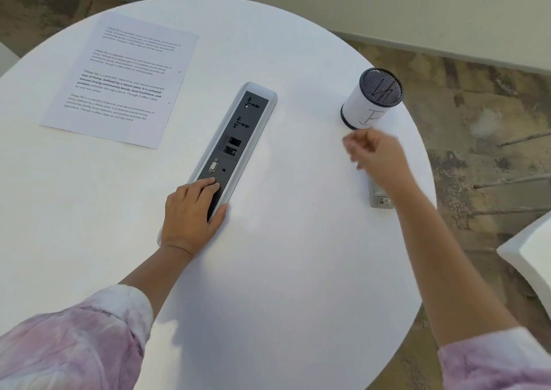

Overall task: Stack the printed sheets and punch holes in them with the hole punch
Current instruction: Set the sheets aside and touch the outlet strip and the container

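Note:
Printed sheets [119,82] lie in a flat pile at the far left of the round white table [298,240], text side up. A grey hole punch [379,199] sits near the right edge, mostly hidden under my right wrist. My right hand [375,157] hovers blurred above the table between the punch and a mesh cup, fingers loosely curled and holding nothing. My left hand [190,210] rests flat on the near end of the table's socket panel, fingers straight.
A long grey and black socket panel [235,139] runs along the table's middle. A white-wrapped mesh pen cup [372,99] stands at the right, close to my right hand. A white seat [530,264] stands at the right above the patterned floor.

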Demonstrator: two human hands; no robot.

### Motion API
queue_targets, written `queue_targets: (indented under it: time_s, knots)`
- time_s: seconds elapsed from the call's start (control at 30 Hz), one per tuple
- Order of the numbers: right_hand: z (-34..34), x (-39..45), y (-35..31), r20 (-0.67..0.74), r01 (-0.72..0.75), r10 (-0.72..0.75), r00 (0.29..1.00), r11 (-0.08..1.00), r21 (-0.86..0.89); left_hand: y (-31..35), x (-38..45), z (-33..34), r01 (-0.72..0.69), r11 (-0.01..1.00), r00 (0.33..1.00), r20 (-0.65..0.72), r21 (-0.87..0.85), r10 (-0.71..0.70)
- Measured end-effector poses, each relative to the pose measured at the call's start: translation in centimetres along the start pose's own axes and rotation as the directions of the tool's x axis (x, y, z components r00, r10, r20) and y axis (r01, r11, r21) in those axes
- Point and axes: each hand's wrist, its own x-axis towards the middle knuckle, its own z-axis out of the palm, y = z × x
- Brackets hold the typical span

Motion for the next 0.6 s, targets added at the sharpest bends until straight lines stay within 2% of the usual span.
queue_targets:
  time_s: [0.17, 0.3, 0.6]
  knots:
    - [2.3, -5.9, 3.6, -0.013, -0.095, 0.094, 0.995, 0.982, -0.166, 0.0, 0.0, 0.0, -0.002, 1.0, 1.0, -0.004, -0.007, 0.002]
    - [3.4, -9.9, 6.5, -0.038, -0.179, 0.177, 0.983, 0.915, -0.361, 0.0, 0.0, 0.1, -0.009, 1.0, 1.0, -0.003, 0.002, 0.009]
    - [4.9, -13.2, 8.0, -0.125, -0.291, 0.265, 0.956, 0.907, -0.304, 0.1, 0.0, 0.1, 0.001, 1.0, 1.0, 0.012, -0.006, -0.001]
